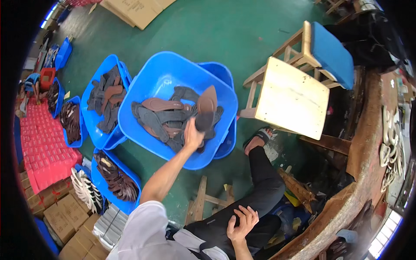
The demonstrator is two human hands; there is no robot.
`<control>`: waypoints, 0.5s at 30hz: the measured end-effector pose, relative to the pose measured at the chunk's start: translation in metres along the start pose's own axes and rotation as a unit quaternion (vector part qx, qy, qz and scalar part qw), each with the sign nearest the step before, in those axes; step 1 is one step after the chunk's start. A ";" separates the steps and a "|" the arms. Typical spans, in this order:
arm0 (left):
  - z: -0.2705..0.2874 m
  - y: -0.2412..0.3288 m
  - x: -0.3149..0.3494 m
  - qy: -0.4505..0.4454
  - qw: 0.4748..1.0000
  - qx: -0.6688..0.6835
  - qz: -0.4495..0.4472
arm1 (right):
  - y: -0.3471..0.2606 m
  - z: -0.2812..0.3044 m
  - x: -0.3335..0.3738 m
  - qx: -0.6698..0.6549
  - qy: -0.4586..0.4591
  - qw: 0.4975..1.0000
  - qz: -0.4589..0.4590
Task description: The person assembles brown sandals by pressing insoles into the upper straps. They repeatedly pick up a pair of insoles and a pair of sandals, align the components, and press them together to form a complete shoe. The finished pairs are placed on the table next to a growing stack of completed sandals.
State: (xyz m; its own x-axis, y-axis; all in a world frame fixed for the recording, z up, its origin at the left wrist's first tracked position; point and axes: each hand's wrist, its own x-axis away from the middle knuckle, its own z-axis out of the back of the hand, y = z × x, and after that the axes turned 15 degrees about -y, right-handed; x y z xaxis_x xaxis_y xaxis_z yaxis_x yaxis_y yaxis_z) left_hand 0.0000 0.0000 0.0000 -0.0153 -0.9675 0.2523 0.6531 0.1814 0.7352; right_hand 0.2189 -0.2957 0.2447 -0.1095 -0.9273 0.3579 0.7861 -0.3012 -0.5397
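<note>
My left hand reaches over a large blue tub and is closed on a shoe insole. The insole is brown at its far part, with a dark patch at the end by my fingers. Under it in the tub lies a loose pile of brown and dark grey insoles, partly covered by my hand. My right hand lies on my thigh, holding nothing, its fingers somewhat spread.
Another blue tub of insoles stands left, near a blue bin of dark brown shoe parts. A wooden stool and a blue-padded seat are right of the tub. A workbench edge curves along the right. Cartons sit lower left.
</note>
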 end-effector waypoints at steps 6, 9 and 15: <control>0.108 0.129 0.161 -0.137 0.959 0.011 -0.247 | -0.055 0.065 -0.051 -0.486 0.040 0.873 -0.020; 0.147 0.173 0.223 -0.150 0.932 -0.005 -0.330 | -0.096 0.123 -0.039 -0.550 0.022 0.828 0.111; 0.179 0.252 0.287 -0.179 0.859 -0.003 -0.480 | -0.111 0.175 0.072 -0.573 0.149 0.787 0.173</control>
State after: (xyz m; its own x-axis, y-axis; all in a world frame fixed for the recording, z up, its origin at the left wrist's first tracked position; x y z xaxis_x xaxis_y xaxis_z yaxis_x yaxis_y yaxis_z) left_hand 0.0245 -0.2008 0.3700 -0.7800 -0.5548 -0.2894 0.2135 -0.6707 0.7103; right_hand 0.2302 -0.2908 0.4634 -0.2808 -0.9576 -0.0643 -0.2470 0.1368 -0.9593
